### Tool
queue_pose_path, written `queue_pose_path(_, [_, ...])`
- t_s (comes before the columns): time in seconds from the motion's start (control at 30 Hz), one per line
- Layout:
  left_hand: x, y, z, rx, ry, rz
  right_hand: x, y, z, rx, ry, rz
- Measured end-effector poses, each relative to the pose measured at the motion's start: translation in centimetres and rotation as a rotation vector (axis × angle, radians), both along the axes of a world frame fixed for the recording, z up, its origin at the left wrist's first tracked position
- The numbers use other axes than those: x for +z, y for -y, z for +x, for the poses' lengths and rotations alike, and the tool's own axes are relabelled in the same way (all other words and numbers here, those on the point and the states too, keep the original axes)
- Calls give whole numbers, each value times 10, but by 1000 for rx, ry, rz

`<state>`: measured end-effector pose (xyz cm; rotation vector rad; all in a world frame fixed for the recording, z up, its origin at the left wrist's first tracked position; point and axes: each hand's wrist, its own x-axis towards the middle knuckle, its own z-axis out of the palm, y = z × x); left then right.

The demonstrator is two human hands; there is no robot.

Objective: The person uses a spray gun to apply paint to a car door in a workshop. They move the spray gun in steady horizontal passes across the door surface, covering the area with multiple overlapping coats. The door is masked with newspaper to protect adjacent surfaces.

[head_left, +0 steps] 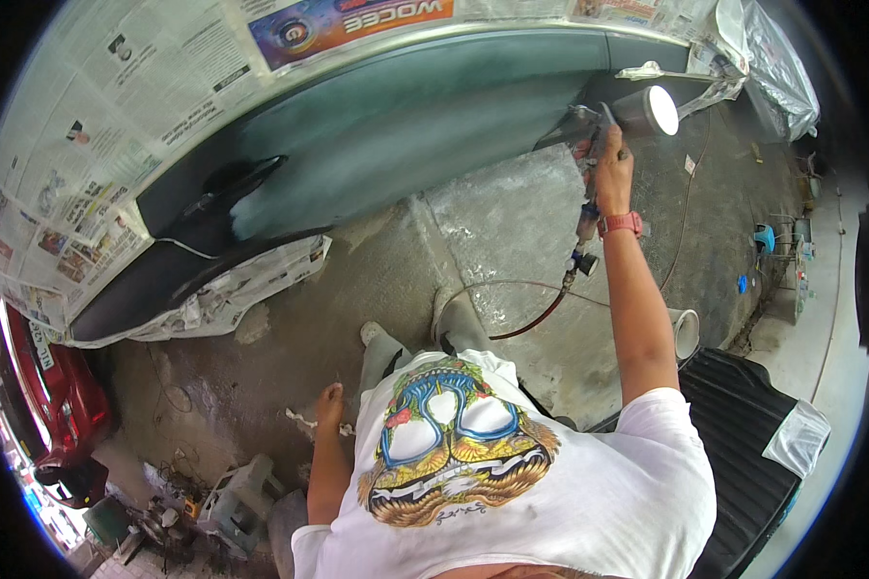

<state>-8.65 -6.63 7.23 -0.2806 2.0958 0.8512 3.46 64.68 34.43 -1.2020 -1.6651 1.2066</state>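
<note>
- One right hand [613,169], arm extending forward, is clenching a spray gun [635,113] near the right end of a green car panel [406,116].
- Left hand [330,402] is hanging low; its grip cannot be told.
- Newspaper [179,101] is bordering the panel; concrete floor [521,217] is lying below.

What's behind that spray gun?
Behind the spray gun in the right hand, a greenish car panel and some concrete floor show around its edges. Whatever lies directly behind the gun, its cup and the hand is covered.
</note>
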Motion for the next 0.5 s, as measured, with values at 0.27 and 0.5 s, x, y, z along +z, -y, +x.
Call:
queue_pose_path(0.27, [-21,34,-25,-63,6,-22,16,176,-78,315,-66,-80])
queue_pose_path(0.5, [-35,73,-42,-79,-4,-20,17,281,-146,448,-101,-25])
